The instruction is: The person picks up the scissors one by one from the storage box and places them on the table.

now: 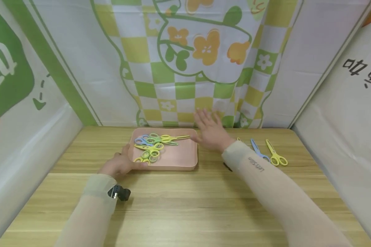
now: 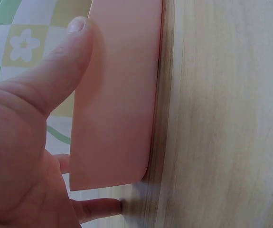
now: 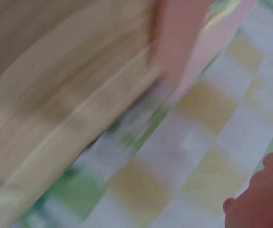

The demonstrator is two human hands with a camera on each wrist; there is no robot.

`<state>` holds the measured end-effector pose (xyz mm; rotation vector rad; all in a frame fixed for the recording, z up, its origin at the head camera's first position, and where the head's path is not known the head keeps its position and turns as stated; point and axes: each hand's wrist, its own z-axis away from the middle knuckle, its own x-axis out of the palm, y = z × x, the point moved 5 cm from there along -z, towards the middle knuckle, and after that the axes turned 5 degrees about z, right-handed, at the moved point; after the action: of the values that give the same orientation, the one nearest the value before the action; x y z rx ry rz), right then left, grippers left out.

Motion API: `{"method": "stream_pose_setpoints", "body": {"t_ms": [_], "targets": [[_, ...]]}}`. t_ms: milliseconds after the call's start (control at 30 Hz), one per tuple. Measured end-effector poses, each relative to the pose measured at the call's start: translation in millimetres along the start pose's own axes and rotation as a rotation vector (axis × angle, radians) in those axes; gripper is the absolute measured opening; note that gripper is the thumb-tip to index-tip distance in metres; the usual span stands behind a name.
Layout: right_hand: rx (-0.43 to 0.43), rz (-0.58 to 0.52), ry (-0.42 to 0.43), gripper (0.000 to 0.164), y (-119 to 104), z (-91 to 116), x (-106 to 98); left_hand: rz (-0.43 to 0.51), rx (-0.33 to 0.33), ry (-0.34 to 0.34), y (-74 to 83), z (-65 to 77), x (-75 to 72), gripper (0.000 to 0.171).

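A wood-grain table (image 1: 179, 209) fills the foreground between printed side walls (image 1: 343, 113), with two pale sleeves reaching across it: the left sleeve (image 1: 89, 212), a black wrist device (image 1: 123, 193) by its cuff, and the right sleeve (image 1: 266, 181), lettered on the forearm. The left hand (image 1: 117, 166) holds the near left corner of a pink tray (image 1: 179, 159), thumb along the near wall, fingers round the left end. That hold looks best kept light and level, steadying the tray flat without tipping it, the thumb outside the wall and clear of blades. Inside, scissors (image 1: 150, 148) in yellow, green and blue lie overlapping in the left half, one yellow pair (image 1: 172, 138) pointing right. To the tray's right on the table lie a loose blue pair (image 1: 257, 148) and a loose yellow pair (image 1: 272, 150), near a yellow tip (image 1: 238, 139) mostly hidden by the right sleeve. Each pair would likely handle most safely by its finger loops, and the tray's barer right half offers more room. The right hand (image 1: 211, 133), blurred, hangs by the tray's far right corner, fingers spread wide, holding nothing; whether its thumb touches the yellow blades cannot be told. Behind hangs a checked, flowered backdrop (image 1: 185, 91).
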<state>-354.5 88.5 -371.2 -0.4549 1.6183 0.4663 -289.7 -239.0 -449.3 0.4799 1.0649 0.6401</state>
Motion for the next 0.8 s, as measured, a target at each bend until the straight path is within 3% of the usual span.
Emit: {"method": "stream_pose_setpoints", "body": {"t_ms": [200,333,533,800], "targets": [[-0.304,0.013,-0.175,0.085,-92,-22,20,-0.019,0.008,0.009,0.5,1.5,-1.9,0.140],[-0.369,0.019,-0.283,0.086,-124,-24,39,-0.035,0.000,0.005,-4.1,-4.5,-0.5,0.143],[-0.344,0.086,-0.313,0.086,-134,-26,52,-0.057,-0.006,0.001,-3.1,-5.7,0.9,0.147],[-0.312,0.167,-0.295,0.071,-125,-32,49,-0.052,0.006,0.018,-7.2,-7.7,-0.5,0.145]]}}
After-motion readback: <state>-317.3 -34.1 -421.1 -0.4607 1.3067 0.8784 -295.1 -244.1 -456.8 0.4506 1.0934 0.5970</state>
